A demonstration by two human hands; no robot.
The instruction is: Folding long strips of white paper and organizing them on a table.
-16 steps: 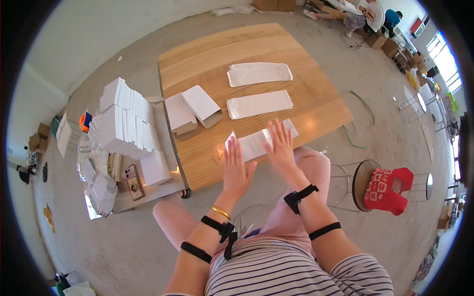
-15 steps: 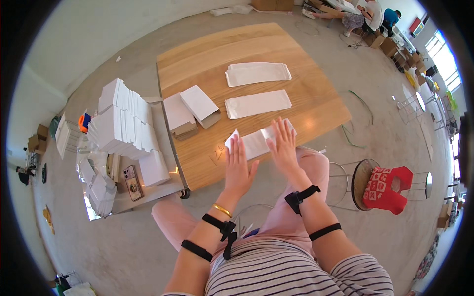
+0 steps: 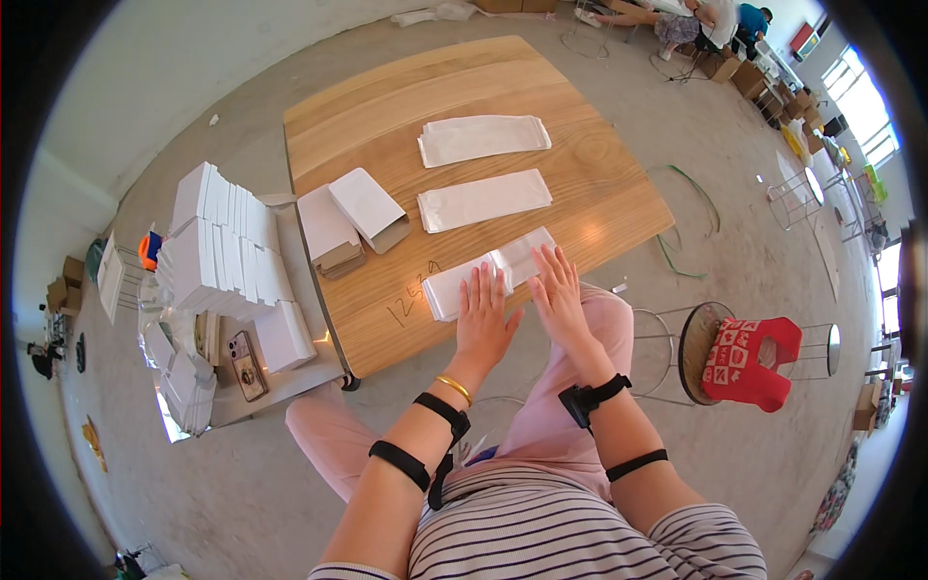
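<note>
Nearest me on the wooden table (image 3: 590, 208) lies a slanting stack of long, flat white bags (image 3: 447, 292), slightly glossy, with a raised crease near its middle. My left hand (image 3: 485, 314) rests with flat, spread fingers over the stack's front edge around the middle. Beside it, my right hand (image 3: 561, 300) has its fingers stretched out at the stack's right part and front edge. Neither hand grips anything. Two similar stacks lie farther back, a middle stack (image 3: 483, 201) and a far stack (image 3: 483, 142).
Two white boxes (image 3: 367, 208) lie on the table's left. A metal side table (image 3: 324, 360) carries piled white boxes (image 3: 227, 246) and a phone (image 3: 247, 367). A red bag (image 3: 749, 362) sits on a stool at right. People (image 3: 715, 24) sit far right.
My left hand has slid rightward along the nearest stack, baring more of its left end. My right hand has drawn slightly toward the front edge. The whole view has shifted a little.
</note>
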